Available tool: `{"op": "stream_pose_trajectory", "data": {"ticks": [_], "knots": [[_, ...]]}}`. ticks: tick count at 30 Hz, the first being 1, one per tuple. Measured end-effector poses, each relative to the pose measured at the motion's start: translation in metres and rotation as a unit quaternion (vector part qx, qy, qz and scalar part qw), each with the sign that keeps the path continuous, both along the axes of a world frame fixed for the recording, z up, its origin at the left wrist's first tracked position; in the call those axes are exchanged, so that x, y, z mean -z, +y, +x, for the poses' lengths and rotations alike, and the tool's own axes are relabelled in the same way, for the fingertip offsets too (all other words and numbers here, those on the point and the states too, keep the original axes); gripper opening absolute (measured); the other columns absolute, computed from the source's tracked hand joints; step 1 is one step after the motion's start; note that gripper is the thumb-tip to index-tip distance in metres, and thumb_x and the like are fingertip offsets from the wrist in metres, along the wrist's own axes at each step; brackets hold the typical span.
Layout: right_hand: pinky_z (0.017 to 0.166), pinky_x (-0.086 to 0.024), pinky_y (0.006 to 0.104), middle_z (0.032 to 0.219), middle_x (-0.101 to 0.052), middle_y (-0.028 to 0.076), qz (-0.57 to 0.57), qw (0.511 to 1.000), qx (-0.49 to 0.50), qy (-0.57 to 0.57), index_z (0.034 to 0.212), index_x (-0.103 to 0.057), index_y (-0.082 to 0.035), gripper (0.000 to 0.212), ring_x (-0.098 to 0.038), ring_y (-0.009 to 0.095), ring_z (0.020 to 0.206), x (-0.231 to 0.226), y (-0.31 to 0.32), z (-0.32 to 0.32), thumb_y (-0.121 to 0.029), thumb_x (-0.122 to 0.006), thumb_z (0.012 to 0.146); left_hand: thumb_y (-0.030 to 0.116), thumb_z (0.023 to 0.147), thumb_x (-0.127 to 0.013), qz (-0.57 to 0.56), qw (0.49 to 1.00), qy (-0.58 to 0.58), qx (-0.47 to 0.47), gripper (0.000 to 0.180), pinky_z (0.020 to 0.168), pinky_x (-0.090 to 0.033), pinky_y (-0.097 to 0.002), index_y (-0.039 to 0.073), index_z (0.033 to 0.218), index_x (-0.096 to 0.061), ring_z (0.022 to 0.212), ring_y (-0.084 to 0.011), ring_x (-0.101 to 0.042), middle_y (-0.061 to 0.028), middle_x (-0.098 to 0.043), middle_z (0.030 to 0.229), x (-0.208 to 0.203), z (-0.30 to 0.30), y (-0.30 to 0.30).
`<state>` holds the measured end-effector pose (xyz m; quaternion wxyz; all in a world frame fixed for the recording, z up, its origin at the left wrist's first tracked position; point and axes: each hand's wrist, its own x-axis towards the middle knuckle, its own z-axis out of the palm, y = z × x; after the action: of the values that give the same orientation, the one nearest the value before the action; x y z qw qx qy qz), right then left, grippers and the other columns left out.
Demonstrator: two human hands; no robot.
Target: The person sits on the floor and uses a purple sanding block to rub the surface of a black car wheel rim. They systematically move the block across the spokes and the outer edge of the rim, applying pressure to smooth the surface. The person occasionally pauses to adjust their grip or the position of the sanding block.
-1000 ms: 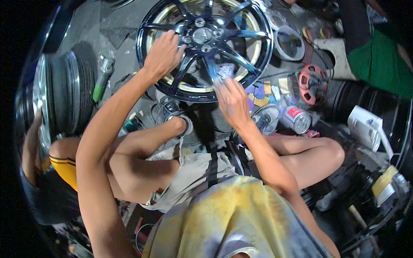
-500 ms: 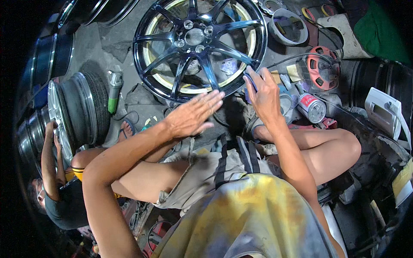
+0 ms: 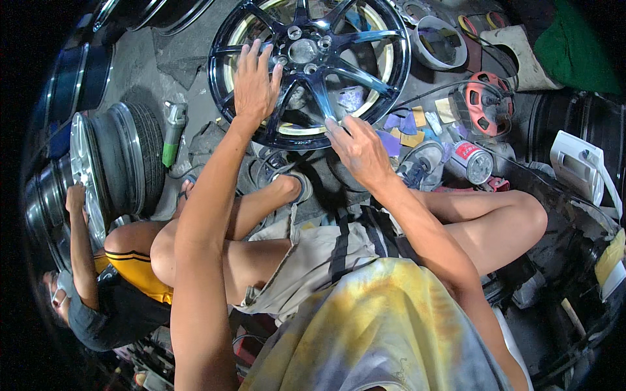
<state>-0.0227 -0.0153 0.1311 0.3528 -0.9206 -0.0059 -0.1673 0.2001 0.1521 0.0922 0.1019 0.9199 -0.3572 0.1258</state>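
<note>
A glossy dark multi-spoke alloy wheel (image 3: 317, 98) lies face up before me, a pale ring showing through its spokes. My left hand (image 3: 257, 88) is laid over the wheel's left spokes, fingers stretched out and holding nothing. At the near edge, my right hand (image 3: 362, 155) has its fingers bent together at the outer end of a spoke, touching the wheel. Whatever may be under those fingertips is hidden. Purple and tan paper pieces (image 3: 407, 124) lie right of the wheel, beyond my right hand.
A white tub (image 3: 438, 42), a red-and-black round reel (image 3: 488, 104) and a tin can (image 3: 471, 161) stand to the right. An angle grinder (image 3: 173, 133) lies at left near a tyred wheel (image 3: 120, 163). Another person (image 3: 98, 313) works there, hand on that wheel. Cables cross the floor.
My left hand has moved forward and left onto the spokes. My right hand has come left and nearer, from the right rim to the near edge. The wheel has shifted slightly right.
</note>
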Motion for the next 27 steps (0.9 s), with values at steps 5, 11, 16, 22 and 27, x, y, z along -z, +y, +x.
{"op": "stream_pose_trajectory", "data": {"ticks": [5, 11, 16, 22, 27], "knots": [[0.073, -0.047, 0.0409, 0.092, -0.058, 0.013, -0.069, 0.998, -0.014, 0.003, 0.121, -0.064, 0.003, 0.036, -0.060, 0.031, 0.085, 0.001, 0.005, 0.003, -0.003, -0.067, 0.085, 0.034, 0.102, -0.053, 0.012, 1.000, 0.024, -0.015, 0.049, 0.114, -0.036, -0.0497, 0.015, 0.146, -0.047, 0.146, -0.0390, -0.031, -0.0136, -0.039, 0.156, -0.005, -0.005, -0.002], [0.075, -0.044, 0.0387, 0.099, -0.060, 0.010, -0.094, 0.995, -0.003, 0.028, 0.114, -0.065, 0.004, 0.032, -0.058, 0.026, 0.091, -0.001, 0.010, -0.005, -0.004, -0.060, 0.083, 0.036, 0.102, -0.052, 0.031, 0.999, 0.019, -0.019, 0.052, 0.112, -0.037, -0.0515, 0.017, 0.149, -0.044, 0.147, -0.0371, -0.030, -0.0117, -0.037, 0.157, -0.001, -0.005, -0.001], [0.075, -0.042, 0.0384, 0.098, -0.060, 0.008, -0.157, 0.987, 0.007, 0.016, 0.116, -0.066, 0.002, 0.034, -0.058, 0.025, 0.092, -0.001, 0.008, 0.024, -0.005, -0.060, 0.083, 0.038, 0.101, -0.053, 0.024, 0.999, 0.020, -0.016, 0.053, 0.111, -0.038, -0.0516, 0.017, 0.149, -0.045, 0.147, -0.0374, -0.030, -0.0124, -0.037, 0.157, -0.001, -0.005, 0.001], [0.076, -0.041, 0.0393, 0.100, -0.061, 0.006, -0.150, 0.988, 0.003, 0.026, 0.112, -0.068, -0.001, 0.030, -0.057, 0.024, 0.094, -0.002, 0.011, 0.001, -0.008, -0.062, 0.082, 0.039, 0.100, -0.055, 0.032, 0.999, 0.004, -0.025, 0.053, 0.109, -0.040, -0.0514, 0.017, 0.148, -0.046, 0.147, -0.0358, -0.031, -0.0104, -0.039, 0.156, 0.001, -0.002, 0.003], [0.077, -0.040, 0.0403, 0.098, -0.060, 0.007, -0.122, 0.992, 0.032, 0.031, 0.114, -0.068, -0.002, 0.032, -0.057, 0.024, 0.092, -0.001, 0.012, 0.007, -0.009, -0.062, 0.083, 0.038, 0.102, -0.053, 0.040, 0.999, 0.003, -0.009, 0.052, 0.110, -0.039, -0.0528, 0.016, 0.148, -0.046, 0.146, -0.0375, -0.031, -0.0131, -0.038, 0.157, 0.002, 0.000, -0.003]]}}
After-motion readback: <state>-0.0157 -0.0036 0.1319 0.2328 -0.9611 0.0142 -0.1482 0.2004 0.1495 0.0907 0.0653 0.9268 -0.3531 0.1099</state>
